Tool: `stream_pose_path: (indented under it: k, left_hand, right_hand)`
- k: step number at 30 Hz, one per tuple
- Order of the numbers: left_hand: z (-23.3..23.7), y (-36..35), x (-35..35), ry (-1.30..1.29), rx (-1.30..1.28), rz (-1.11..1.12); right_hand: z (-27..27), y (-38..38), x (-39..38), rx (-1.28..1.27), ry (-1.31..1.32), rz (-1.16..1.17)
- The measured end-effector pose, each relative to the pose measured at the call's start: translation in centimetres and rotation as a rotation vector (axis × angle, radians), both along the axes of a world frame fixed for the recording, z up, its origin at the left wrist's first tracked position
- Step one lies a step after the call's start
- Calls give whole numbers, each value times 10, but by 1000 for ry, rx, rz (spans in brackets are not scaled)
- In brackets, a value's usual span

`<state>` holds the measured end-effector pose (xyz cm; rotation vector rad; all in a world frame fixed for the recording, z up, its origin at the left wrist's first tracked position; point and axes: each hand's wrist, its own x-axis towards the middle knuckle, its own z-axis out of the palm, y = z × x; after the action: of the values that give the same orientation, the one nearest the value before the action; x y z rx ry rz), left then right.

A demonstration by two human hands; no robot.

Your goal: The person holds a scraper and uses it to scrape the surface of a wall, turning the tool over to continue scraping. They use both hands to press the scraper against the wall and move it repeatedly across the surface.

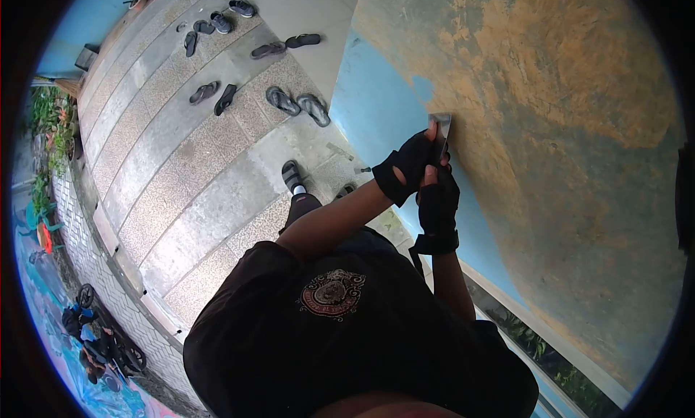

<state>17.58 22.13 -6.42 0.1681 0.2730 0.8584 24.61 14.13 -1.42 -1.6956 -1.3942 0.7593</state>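
Observation:
A scraper with a flat metal blade (443, 122) and a dark handle is against the wall, at the border between blue paint and a patchy tan and grey area. My left hand (410, 165), in a black fingerless glove, is closed on the scraper close to the blade. Just below it, my right hand (439, 204), gloved the same way, has its fingers wrapped round the handle's lower end. Both hands are close together. The wall (550, 165) has worn, uneven paint.
Several sandals and shoes (282, 100) lie on the tiled floor (210, 208) at the left. My sandalled foot (292, 176) stands near the wall's base. Plants (61, 132) and a motorbike (108, 342) with people are at the far left. A ledge (550, 338) runs along the lower right.

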Motion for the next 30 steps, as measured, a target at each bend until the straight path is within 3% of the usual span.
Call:
stream_pose_path:
  k: [3,10,13,15,19,22,27,30]
  left_hand:
    - [1,-2,-3,-153,20,-19]
    - [10,8,-11,-55,32,26]
    - [8,5,-7,33,53,9]
    - [14,1,-3,125,38,18]
    - [19,4,-9,45,1,13]
    - [18,4,-7,131,77,20]
    - [14,8,-12,-32,35,-33]
    - [17,2,-6,133,119,9]
  right_hand:
    - [-3,-2,1,6,-34,24]
    - [-1,14,2,-18,-31,59]
    - [6,4,8,-146,-70,23]
    - [10,3,10,-183,41,2]
    - [14,6,4,-199,102,2]
    - [18,5,3,-200,120,-20]
    - [15,8,0,-113,42,35]
    - [19,2,4,-236,157,-48]
